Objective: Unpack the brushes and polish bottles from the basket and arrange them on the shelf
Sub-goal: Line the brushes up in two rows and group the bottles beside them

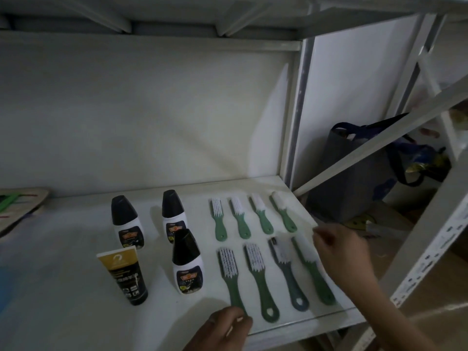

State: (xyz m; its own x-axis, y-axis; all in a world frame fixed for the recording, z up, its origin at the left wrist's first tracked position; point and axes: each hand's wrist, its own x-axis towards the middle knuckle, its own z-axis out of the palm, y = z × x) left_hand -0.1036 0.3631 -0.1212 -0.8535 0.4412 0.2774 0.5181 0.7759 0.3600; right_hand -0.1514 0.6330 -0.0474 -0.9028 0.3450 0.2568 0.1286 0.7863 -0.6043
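Several green brushes lie in two rows on the white shelf, bristles pointing to the back. The front row holds a leftmost green brush, a second green one, a grey brush and a rightmost green brush. Three polish bottles with black caps and a gold-and-black tube stand to their left. My left hand pinches the handle end of the leftmost front brush. My right hand hovers with loosely curled fingers over the rightmost front brush.
A flat woven item lies at the shelf's far left. The white shelf post and a diagonal brace stand on the right. Behind them sit a dark bag and cardboard on the floor. The basket is out of view.
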